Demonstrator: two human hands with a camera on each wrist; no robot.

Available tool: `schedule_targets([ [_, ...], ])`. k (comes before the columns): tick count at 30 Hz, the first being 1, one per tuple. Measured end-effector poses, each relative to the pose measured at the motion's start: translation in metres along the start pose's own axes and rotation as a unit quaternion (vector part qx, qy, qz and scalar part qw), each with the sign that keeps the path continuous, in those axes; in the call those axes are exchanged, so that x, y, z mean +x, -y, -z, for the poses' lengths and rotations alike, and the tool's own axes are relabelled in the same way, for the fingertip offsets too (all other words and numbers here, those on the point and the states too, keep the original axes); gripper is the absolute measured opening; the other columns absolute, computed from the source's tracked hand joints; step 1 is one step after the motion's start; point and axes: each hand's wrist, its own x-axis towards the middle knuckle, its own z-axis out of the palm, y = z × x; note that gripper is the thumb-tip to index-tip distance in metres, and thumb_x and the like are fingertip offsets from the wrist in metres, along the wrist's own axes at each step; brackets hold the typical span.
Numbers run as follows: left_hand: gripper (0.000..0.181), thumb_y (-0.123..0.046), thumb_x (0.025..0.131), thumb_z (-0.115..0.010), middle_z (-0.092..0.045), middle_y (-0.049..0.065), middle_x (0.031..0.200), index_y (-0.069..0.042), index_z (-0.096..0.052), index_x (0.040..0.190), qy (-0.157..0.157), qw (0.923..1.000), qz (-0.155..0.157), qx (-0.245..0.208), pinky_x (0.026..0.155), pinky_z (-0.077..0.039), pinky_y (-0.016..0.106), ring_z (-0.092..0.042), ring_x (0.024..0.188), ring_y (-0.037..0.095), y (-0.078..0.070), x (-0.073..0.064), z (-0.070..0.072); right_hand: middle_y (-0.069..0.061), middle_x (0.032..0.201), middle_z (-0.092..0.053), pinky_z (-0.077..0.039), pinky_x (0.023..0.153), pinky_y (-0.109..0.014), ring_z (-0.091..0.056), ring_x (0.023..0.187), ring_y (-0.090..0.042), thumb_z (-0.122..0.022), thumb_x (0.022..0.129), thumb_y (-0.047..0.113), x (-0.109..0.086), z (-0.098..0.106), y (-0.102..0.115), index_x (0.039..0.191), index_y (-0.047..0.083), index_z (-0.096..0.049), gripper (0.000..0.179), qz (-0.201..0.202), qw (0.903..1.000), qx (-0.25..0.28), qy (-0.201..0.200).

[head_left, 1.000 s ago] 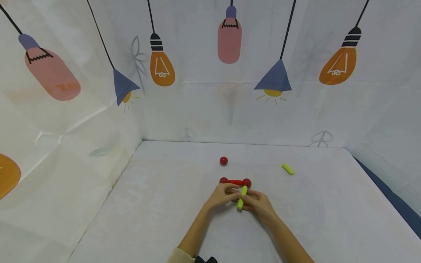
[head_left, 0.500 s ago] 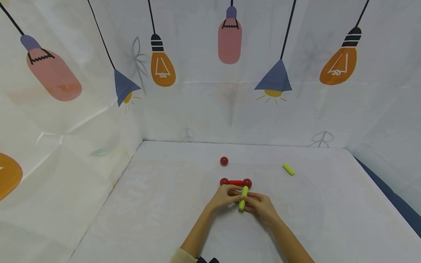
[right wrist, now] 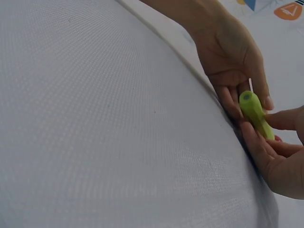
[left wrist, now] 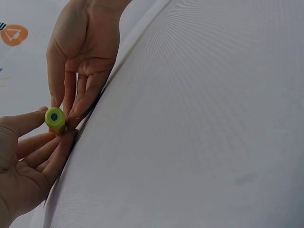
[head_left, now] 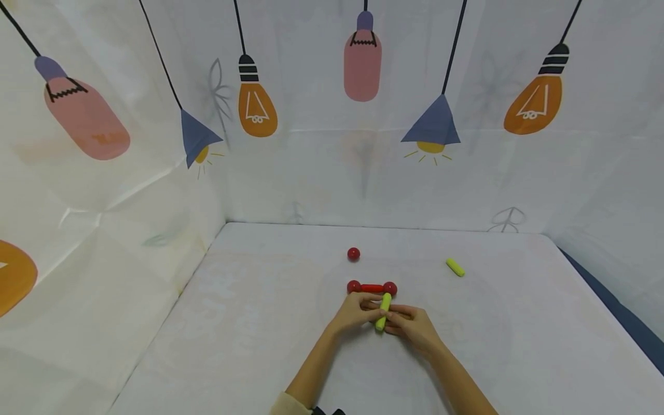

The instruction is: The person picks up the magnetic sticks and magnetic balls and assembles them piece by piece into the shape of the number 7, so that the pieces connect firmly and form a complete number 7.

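A yellow-green toy rod (head_left: 386, 301) is held between my two hands over the white table. My left hand (head_left: 354, 311) pinches it from the left, thumb in front. From the other side my right hand (head_left: 417, 329) pinches the same rod. In the left wrist view, the end of the rod (left wrist: 54, 117) has a dark round centre. Just beyond the hands lies a red rod (head_left: 372, 288) with a red ball (head_left: 354, 286) at its left end and another red ball (head_left: 390, 289) at its right. Whether the held rod touches the right ball I cannot tell.
Farther back on the white table (head_left: 249, 323) lies a single red ball (head_left: 354, 254). A second yellow-green rod (head_left: 455, 267) lies at the back right. A white sheet (head_left: 311, 173) printed with lamps hangs behind the table and along its left side.
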Motion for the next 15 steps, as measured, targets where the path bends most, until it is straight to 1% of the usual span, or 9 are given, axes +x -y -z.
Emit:
schedule_targets([
  [3,0.037,-0.014,0.085,-0.068,-0.068,0.016,0.109,0.002,-0.063,0.118,0.001,1.0000,0.003,-0.004,0.073,-0.054,0.024,-0.068,0.093,0.021,0.0006,-0.0004,-0.0001,-0.021,0.109,-0.065,-0.054,0.076,-0.028,-0.066,0.081,-0.011,-0.054,0.094,0.006,-0.0010,0.0006,0.0008,0.129,-0.024,-0.036,0.049,0.000,1.0000,-0.009,-0.002],
  [8,0.036,-0.007,0.085,-0.066,-0.066,0.022,0.108,0.009,-0.060,0.117,0.001,0.9999,-0.002,-0.012,0.071,-0.055,0.028,-0.067,0.093,0.031,0.0021,0.0010,-0.0014,-0.020,0.106,-0.065,-0.055,0.076,-0.028,-0.066,0.080,-0.011,-0.054,0.094,0.005,-0.0010,0.0015,0.0008,0.128,-0.025,-0.035,0.050,0.003,0.9999,-0.016,0.003],
  [10,0.036,-0.005,0.084,-0.066,-0.066,0.023,0.107,0.009,-0.060,0.117,0.000,0.9999,-0.004,-0.014,0.070,-0.056,0.029,-0.067,0.092,0.033,0.0015,0.0011,-0.0014,-0.019,0.105,-0.066,-0.055,0.075,-0.028,-0.066,0.080,-0.011,-0.054,0.093,0.005,-0.0006,0.0014,0.0007,0.128,-0.025,-0.035,0.050,0.002,0.9999,-0.016,0.002],
  [15,0.036,-0.008,0.084,-0.068,-0.067,0.018,0.109,0.005,-0.062,0.117,-0.009,0.9999,-0.001,-0.014,0.069,-0.055,0.024,-0.068,0.092,0.026,0.0028,0.0015,-0.0010,-0.019,0.105,-0.066,-0.055,0.075,-0.028,-0.067,0.079,-0.012,-0.055,0.093,0.004,0.0004,0.0009,0.0015,0.128,-0.024,-0.036,0.049,-0.002,0.9998,-0.019,-0.006],
])
